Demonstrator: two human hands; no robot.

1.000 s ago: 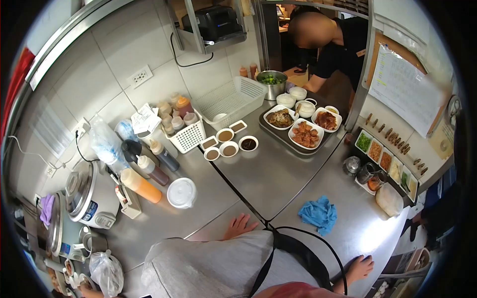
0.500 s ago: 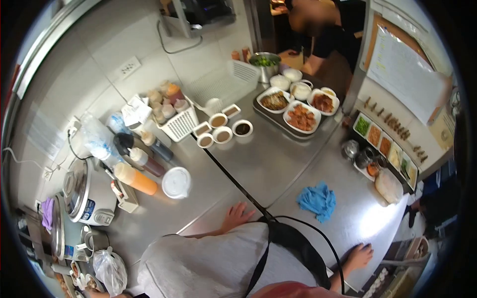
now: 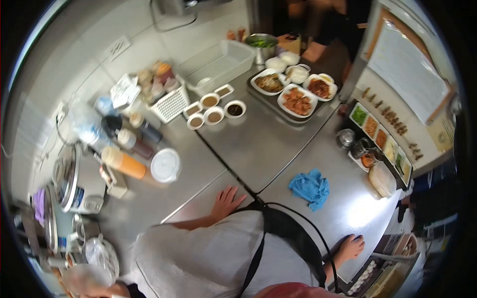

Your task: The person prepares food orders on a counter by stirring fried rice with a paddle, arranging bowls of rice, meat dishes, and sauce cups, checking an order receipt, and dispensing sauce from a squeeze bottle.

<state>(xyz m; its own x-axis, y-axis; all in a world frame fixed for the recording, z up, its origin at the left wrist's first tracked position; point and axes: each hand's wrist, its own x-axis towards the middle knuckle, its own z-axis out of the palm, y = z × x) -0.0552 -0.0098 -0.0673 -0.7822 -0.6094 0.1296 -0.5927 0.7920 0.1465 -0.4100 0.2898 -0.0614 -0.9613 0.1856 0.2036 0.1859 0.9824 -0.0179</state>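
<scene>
My left hand (image 3: 227,200) lies palm down on the steel counter (image 3: 198,164), fingers stretched out, with nothing in it. Just past it runs a dark seam between counter sections. My right hand (image 3: 352,247) rests near the counter's right edge, its fingers loosely bent, apart and holding nothing. A crumpled blue cloth (image 3: 310,188) lies between and beyond my hands, touching neither. Left of my left hand stand a round tub with a white lid (image 3: 165,165) and an orange squeeze bottle (image 3: 124,163).
Several sauce bowls (image 3: 213,116) stand ahead, near a tray (image 3: 298,119) with meat dishes. Topping containers (image 3: 381,139) line the right side. Rice cookers (image 3: 89,184) stand left. At lower left another person's hand (image 3: 114,290) is beside a blurred round pale thing (image 3: 87,278).
The view has shifted, so the counter items sit higher and further left. The fingers of my right hand look more bent. At lower left the blurred round pale thing has come into view.
</scene>
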